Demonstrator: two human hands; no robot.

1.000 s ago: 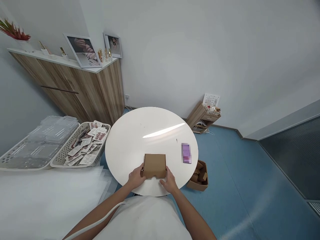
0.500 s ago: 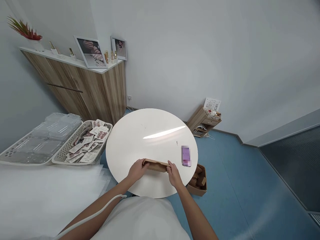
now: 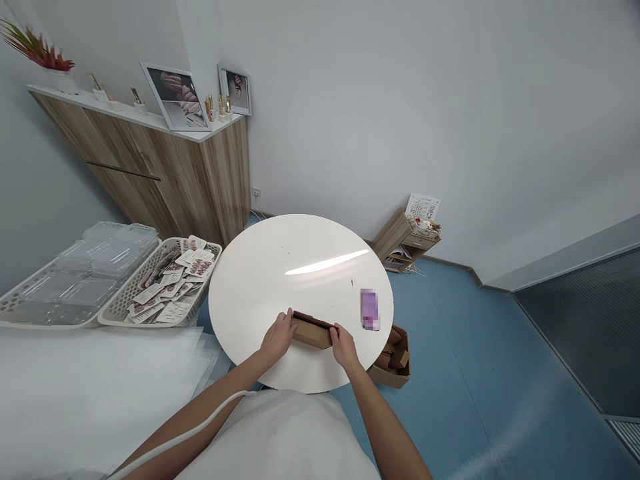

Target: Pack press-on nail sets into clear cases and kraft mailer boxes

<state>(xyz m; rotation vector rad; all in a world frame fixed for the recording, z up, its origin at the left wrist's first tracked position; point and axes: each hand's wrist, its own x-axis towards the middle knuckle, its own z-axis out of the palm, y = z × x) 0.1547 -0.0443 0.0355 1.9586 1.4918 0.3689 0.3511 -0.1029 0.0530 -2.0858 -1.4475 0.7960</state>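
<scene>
Between my two hands is a brown cardboard box [image 3: 313,332], long and shallow, held over the near part of the round white table [image 3: 260,267]. My left hand [image 3: 278,339] grips its left end, with the thumb at the upper edge. At the other end my right hand [image 3: 344,347] is closed on the right corner. A dark opening shows along the box's far upper edge; its inside is mostly hidden. To the right of my right hand, a purple, blurred-out flat object [image 3: 370,309] lies on the table.
Left of the table stand a white basket [image 3: 113,310] of printed cards and another basket [image 3: 50,325] of clear plastic cases. White sheets [image 3: 100,393] lie in front of them. A carton [image 3: 393,377] with brown cardboard pieces sits on the floor at the right.
The cardboard piece has gone from a flatter, bent shape to a squarer box with a broad front side. Both hands have stayed at its ends, and the view has shifted slightly.
</scene>
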